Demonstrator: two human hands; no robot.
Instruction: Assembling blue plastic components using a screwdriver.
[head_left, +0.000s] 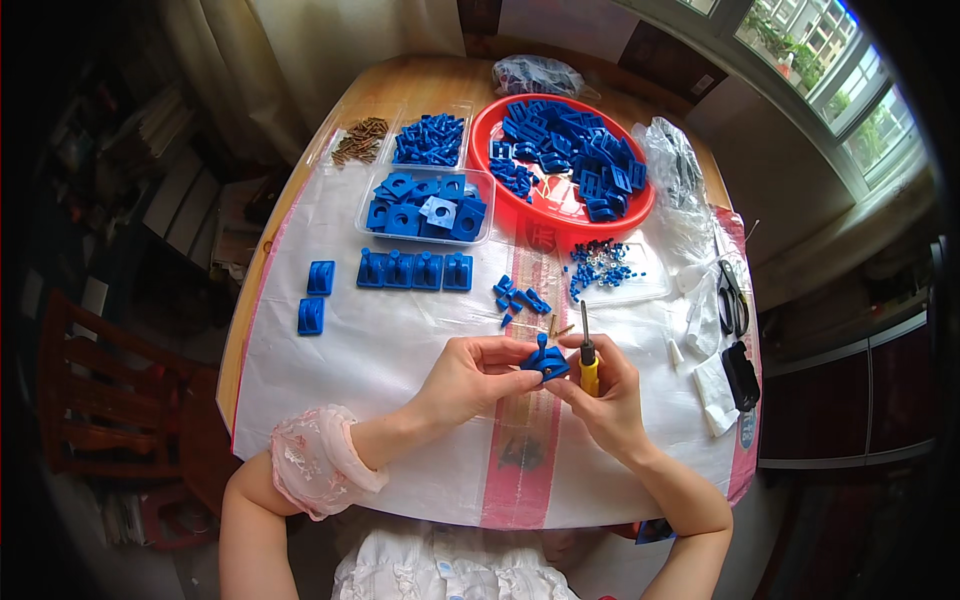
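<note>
A small blue plastic bracket piece [545, 362] is gripped between the thumb and fingertips of the left hand [468, 380], which is closed around its left side. The same piece is touched from the right by the fingers of the right hand [607, 398], so it is held between both hands, just above the white woven plastic sheet with red stripes [400, 330] that covers the round wooden table [400, 85]. A screwdriver with a yellow handle and dark metal shaft [587, 360] is clasped in the closed right hand, shaft pointing up and away from the person (the tip stands clear of the bracket).

Just beyond the hands, a few loose small blue plastic parts [518, 297] and a couple of brass-coloured screws [556, 327] are seen on the sheet. Further out and to the left of the left hand, a row of four assembled blue blocks [415, 270] is laid, with two more single blue blocks [316, 295] further left. Behind these, a clear plastic tray of flat blue square plates [428, 208] is placed, and beyond it a clear tray of small blue pegs [430, 139] beside a pile of brass screws [360, 141]. Far beyond the right hand, a red round plastic basin of blue parts [570, 160] is set. To the right of the right hand, black-handled scissors [731, 298] and a black rectangular object [741, 374] are lying near the sheet's edge.
</note>
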